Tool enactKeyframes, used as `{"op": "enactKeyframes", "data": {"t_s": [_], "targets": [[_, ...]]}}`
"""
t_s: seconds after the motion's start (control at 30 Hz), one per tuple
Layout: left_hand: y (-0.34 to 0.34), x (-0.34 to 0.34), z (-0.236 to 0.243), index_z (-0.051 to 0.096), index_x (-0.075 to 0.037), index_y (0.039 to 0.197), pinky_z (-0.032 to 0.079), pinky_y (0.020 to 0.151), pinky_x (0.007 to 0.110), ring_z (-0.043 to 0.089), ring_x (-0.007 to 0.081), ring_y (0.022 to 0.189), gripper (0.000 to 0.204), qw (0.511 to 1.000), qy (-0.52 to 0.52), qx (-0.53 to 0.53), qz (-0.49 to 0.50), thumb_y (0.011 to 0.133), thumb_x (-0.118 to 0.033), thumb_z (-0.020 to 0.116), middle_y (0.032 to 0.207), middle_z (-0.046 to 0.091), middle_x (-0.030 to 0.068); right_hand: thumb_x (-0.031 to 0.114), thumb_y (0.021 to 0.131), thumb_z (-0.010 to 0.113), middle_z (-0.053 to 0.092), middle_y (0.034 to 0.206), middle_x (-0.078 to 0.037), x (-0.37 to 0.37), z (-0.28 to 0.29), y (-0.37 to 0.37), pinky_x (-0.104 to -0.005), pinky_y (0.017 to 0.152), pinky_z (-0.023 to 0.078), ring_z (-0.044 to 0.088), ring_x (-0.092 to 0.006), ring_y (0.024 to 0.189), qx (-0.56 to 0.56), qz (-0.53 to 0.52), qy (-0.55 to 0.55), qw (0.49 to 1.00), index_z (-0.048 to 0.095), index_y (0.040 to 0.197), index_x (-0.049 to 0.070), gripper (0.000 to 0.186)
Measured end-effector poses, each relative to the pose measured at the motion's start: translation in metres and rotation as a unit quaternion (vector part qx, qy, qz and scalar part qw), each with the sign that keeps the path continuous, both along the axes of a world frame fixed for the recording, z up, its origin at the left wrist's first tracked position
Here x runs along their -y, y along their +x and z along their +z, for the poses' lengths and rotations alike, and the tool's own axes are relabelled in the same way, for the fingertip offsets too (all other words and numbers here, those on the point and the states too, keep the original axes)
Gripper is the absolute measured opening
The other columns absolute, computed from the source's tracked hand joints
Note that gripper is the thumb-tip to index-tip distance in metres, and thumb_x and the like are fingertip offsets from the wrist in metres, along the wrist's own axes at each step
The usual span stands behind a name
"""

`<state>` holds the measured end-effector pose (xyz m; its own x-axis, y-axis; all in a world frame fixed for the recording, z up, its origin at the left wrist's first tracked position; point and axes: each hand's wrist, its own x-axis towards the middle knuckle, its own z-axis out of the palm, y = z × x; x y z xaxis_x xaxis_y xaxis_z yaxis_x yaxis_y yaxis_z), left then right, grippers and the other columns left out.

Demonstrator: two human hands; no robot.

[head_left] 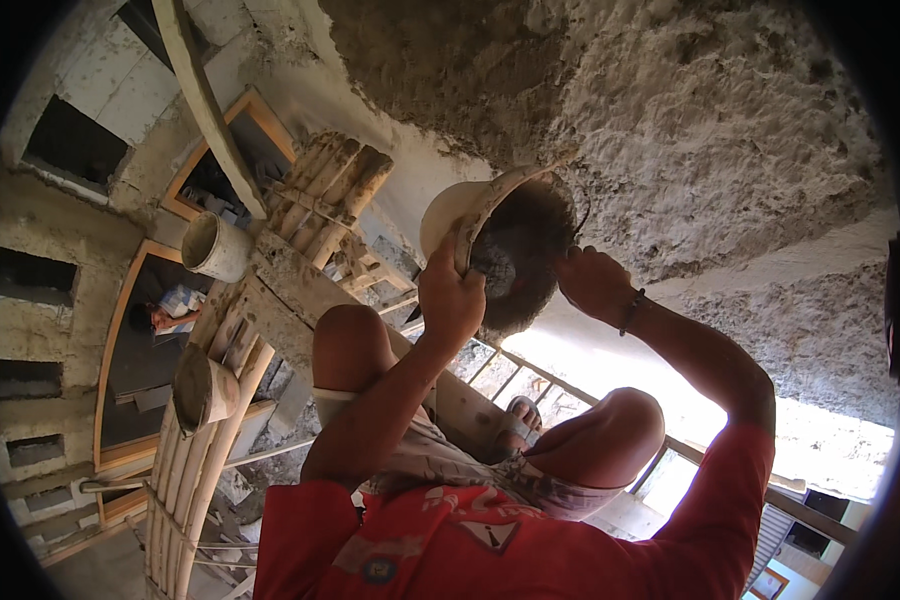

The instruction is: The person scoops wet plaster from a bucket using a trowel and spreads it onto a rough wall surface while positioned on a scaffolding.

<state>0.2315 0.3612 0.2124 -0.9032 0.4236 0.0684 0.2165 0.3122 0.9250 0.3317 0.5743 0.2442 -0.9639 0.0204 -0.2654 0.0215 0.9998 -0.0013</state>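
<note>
A pale bucket (450, 215) is held up in front of me, tipped so that its mouth faces right. Grey mortar (520, 245) coats its inside and crusts the rim. My left hand (452, 295) is closed on the near side of that rim, thumb toward the opening. At the mouth's right edge my right hand (595, 285) is closed, its fingers pinched together. A thin dark curved piece shows just above these fingers; whether they hold it, the rim or something else I cannot make out. Beyond the bucket is a rough mortar-covered surface (710, 130), darker at its upper left.
Two more mortar-stained buckets, one (215, 247) upright-looking and one (205, 390) tilted, stand by bamboo scaffold poles (195, 500) on the left. A plank (285, 320) runs beside my knee. Another person (175, 308) is seen through a wood-framed opening. A slanting pole (205, 110) crosses the upper left.
</note>
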Motion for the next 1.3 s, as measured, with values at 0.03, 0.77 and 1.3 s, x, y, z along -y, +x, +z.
{"op": "enactKeyframes", "data": {"t_s": [0.03,0.77,1.3], "targets": [[0.002,-0.001,-0.001,0.049,-0.002,0.137,0.049,0.090,0.049,0.062,0.0435,0.103,0.064,1.000,-0.004,-0.010,-0.002,0.074,-0.001,0.061,0.113,0.061,0.0274,0.014,0.085,0.061,0.067,0.091,-0.018,-0.002,-0.009,0.008,-0.0496,0.074,0.055,0.068,-0.0375,0.092,0.004,-0.013,-0.052,0.999,0.062,0.111,0.005,0.028],[-0.036,-0.001,0.016,0.055,-0.001,0.129,0.049,0.075,0.031,0.062,0.0189,0.081,0.057,0.973,0.063,0.221,0.017,0.073,0.004,0.052,0.101,0.066,0.0104,0.029,0.089,0.062,0.071,0.094,-0.015,-0.001,-0.053,0.015,-0.0525,0.081,0.054,0.067,-0.0414,0.089,-0.110,-0.120,-0.271,0.949,0.055,0.124,0.010,0.040],[-0.090,0.139,-0.077,0.053,-0.003,0.130,0.047,0.076,0.030,0.057,0.0154,0.085,0.053,0.924,0.065,0.317,0.206,0.077,0.005,0.052,0.101,0.058,0.0052,0.011,0.079,0.078,0.065,0.078,-0.010,0.001,0.060,-0.016,-0.0360,0.066,0.050,0.062,-0.0185,0.067,0.057,-0.029,-0.405,0.912,0.058,0.115,0.000,0.042]]}}
